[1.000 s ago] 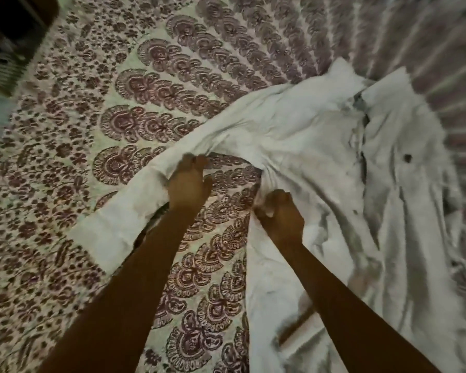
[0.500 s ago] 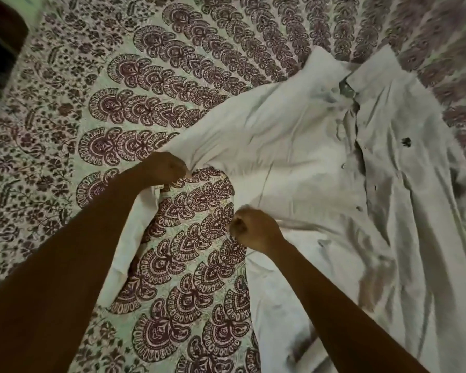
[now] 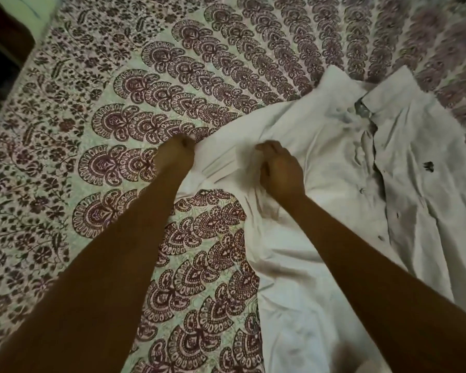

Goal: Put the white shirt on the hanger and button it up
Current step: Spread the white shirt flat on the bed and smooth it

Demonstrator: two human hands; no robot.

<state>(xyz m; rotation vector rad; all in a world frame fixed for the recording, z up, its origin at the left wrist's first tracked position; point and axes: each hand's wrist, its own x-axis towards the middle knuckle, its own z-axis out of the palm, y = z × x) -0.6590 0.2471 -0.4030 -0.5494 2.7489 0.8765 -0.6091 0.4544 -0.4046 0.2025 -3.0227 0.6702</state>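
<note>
Left hand (image 3: 176, 154) is clenched on the outer fold of the shirt's sleeve, at centre frame; its fingers are curled into the cloth. Right hand (image 3: 279, 168) sits just beside it, to the right, fingers curled and bunching the same sleeve where it meets the body of the garment. Both hands grasp fabric; neither is free.

The white shirt (image 3: 334, 184) lies flat on the patterned bedspread (image 3: 92, 130), filling the right half of the frame. Its long axis runs from the collar (image 3: 388, 90) at upper right down to the hem at lower right, roughly parallel to the right forearm. The placket with its buttons (image 3: 379, 238) runs down that axis, to the right of both hands; it appears partly open near the collar. A small dark emblem (image 3: 428, 166) marks the chest panel further right. The sleeve is folded back on itself between the hands.

The right hand is nearer to collar and placket; the left is at the sleeve's outer edge.

No hanger is visible. Judgement: the hanging step is not yet begun, and the collar opening lies up and right of the hands. Nothing rests on the shirt. Dark furniture (image 3: 3, 49) occupies the upper left corner, well apart.
</note>
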